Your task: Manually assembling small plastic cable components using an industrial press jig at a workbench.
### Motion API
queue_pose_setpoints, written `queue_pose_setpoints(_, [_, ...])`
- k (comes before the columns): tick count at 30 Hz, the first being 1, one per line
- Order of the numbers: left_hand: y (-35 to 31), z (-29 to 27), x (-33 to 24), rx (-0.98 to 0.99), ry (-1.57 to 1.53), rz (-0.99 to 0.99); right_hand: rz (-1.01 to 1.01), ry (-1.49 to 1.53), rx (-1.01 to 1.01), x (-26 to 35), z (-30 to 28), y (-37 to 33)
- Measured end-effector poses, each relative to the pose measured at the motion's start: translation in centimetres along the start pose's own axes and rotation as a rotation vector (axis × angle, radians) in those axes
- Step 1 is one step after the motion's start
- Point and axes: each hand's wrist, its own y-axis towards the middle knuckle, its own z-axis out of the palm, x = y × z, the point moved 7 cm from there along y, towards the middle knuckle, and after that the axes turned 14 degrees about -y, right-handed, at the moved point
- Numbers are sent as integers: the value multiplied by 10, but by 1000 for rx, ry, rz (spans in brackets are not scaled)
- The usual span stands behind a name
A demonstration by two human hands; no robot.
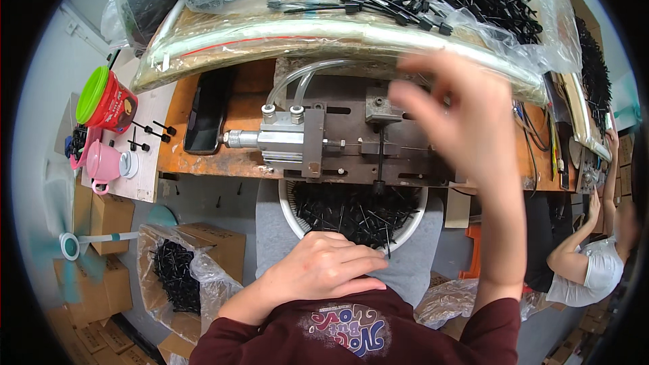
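Observation:
My left hand [331, 263] lies flat against my lower chest, fingers stretched out and nothing in them. Blurred by motion, my right hand [460, 105] is raised over the right side of a metal fixture [419, 162], thumb and forefinger apart and no object visible between them. On the fixture sits a silver pneumatic cylinder [280, 142] with clear air hoses [307, 71]. A black thin-stemmed part with a thick head [380, 165] lies across the fixture, its head over the near edge. Below, a white basket [287, 213] on my lap holds many similar black parts.
A plastic-lined tray [270, 34] heaped with black parts spans the bench's back. At left are a phone [205, 113], a red tub with green rim [108, 101] and a pink cup [103, 163]. A bagged box [176, 277] stands below; another person [588, 263] works at right.

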Motion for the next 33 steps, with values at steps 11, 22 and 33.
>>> queue_pose_setpoints(11, [0,0,-9,-15,-32,58,-137,-523,518,-57,86,146])
queue_pose_setpoints(22, [-8,-8,-10,-21,-29,23,-205,-421,505,-68,53,150])
queue_pose_setpoints(33, [2,-2,-19,27,-44,22,-372,-623,498,-24,65,143])
